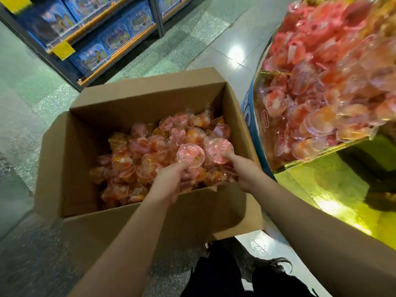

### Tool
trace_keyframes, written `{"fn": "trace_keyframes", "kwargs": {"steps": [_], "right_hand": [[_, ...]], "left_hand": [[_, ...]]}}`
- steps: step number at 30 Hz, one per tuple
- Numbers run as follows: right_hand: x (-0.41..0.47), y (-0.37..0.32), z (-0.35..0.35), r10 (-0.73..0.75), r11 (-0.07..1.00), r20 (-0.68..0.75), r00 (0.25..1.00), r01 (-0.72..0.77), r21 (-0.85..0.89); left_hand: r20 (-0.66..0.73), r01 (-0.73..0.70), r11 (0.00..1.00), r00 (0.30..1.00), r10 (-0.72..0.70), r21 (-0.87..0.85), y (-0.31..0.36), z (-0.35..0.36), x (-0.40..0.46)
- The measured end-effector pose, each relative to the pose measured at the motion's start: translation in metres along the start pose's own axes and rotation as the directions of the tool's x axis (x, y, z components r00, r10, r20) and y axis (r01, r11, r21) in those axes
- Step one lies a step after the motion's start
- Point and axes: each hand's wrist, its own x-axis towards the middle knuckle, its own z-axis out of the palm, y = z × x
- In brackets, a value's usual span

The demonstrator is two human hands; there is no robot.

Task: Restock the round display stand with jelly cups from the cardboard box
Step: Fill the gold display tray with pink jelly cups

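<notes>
An open cardboard box (90, 133) stands on the floor, filled with pink and orange jelly cups (137, 155) in clear plastic. Both my hands are down inside it. My left hand (171, 181) grips a pink jelly cup (190, 154) near the box's front right. My right hand (244, 170) holds another pink jelly cup (219, 150) just beside it. The round display stand (255, 116), with a blue rim and gold panels, rises at the right, heaped with similar jelly cups (321, 99).
Blue shelving (102, 39) with boxed goods and yellow price tags runs along the far left. Grey tiled floor (32, 103) surrounds the box. My dark trousers and shoe (276, 266) show at the bottom, close to the stand's base.
</notes>
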Motion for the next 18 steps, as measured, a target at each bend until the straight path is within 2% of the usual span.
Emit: {"fn": "trace_keyframes", "kwargs": {"steps": [4,7,13,18], "right_hand": [[-0.050,0.004,-0.067,-0.078,0.994,-0.028,0.997,0.080,0.076],[-0.089,0.013,-0.125,-0.116,0.985,-0.113,0.987,0.128,0.112],[-0.158,0.050,-0.252,-0.154,0.940,-0.343,0.927,0.244,0.239],[-0.207,0.100,-0.362,-0.140,0.892,-0.412,0.901,0.296,0.343]], "left_hand": [[0.105,-0.081,0.996,0.991,0.078,0.027,-0.002,0.052,-0.035],[0.187,-0.146,0.983,0.974,0.124,0.108,-0.007,0.106,-0.056],[0.331,-0.183,0.961,0.937,0.107,0.209,-0.031,0.232,-0.098],[0.428,-0.205,0.937,0.901,0.068,0.283,-0.082,0.335,-0.139]]}}
